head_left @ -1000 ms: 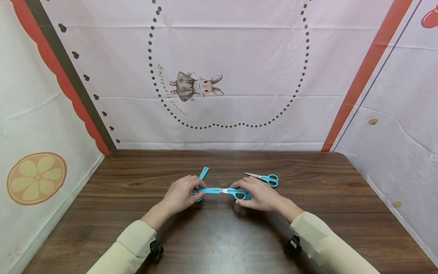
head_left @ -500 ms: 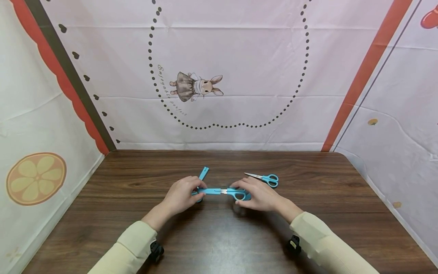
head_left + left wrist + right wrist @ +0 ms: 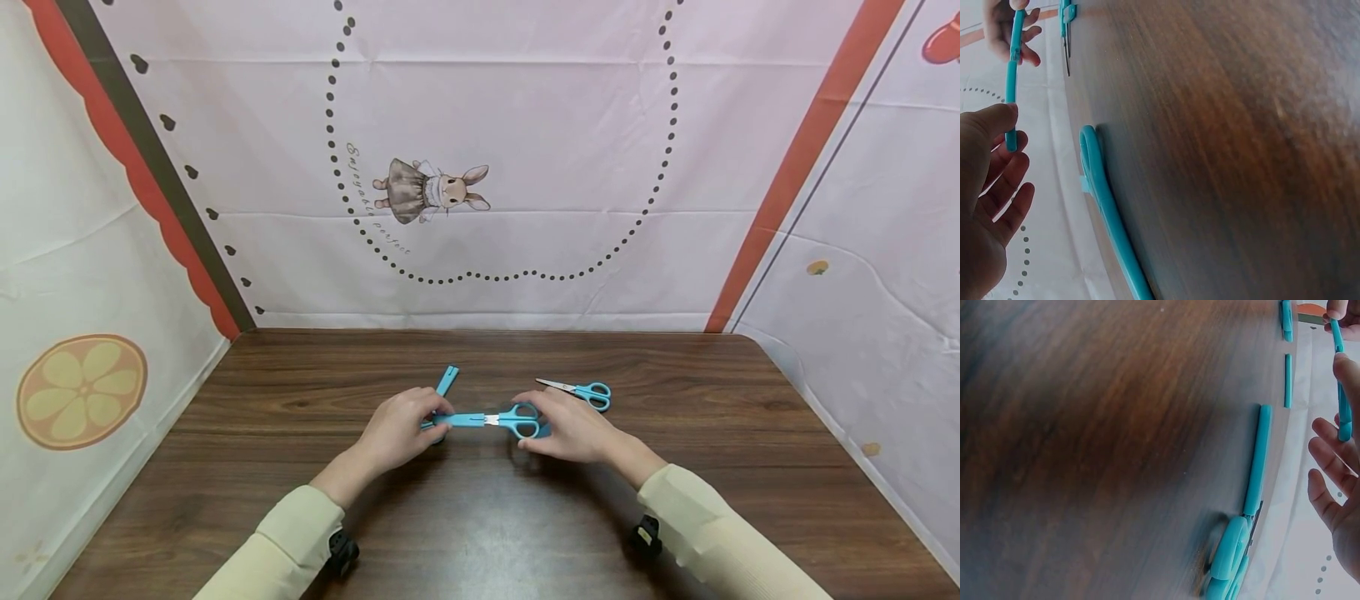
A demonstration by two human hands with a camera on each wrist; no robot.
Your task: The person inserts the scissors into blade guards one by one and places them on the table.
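My left hand (image 3: 401, 423) pinches a teal blade cover (image 3: 467, 420) between thumb and fingers. The cover sits over the blades of a pair of teal-handled scissors (image 3: 506, 420), with a short stretch of metal showing between cover and handles. My right hand (image 3: 573, 425) holds the scissors by the handles, whose two loops stand apart. In the right wrist view its thumb and forefinger are on the teal handle (image 3: 1344, 403), the other fingers spread. Both hands keep the scissors raised above the table in the left wrist view.
Uncovered scissors (image 3: 594, 395) lie on the brown table (image 3: 480, 517) behind my right hand. A loose teal cover (image 3: 1257, 462) lies below that hand. Another teal strip (image 3: 447, 380) lies behind my left hand, with a scissors handle (image 3: 1107, 200) below it. Printed cloth (image 3: 525, 167) hangs behind.
The handles of the held scissors have spread, so both loops now show. My right fingertips have shifted slightly outward with them. The left hand holds the cover almost unmoved.
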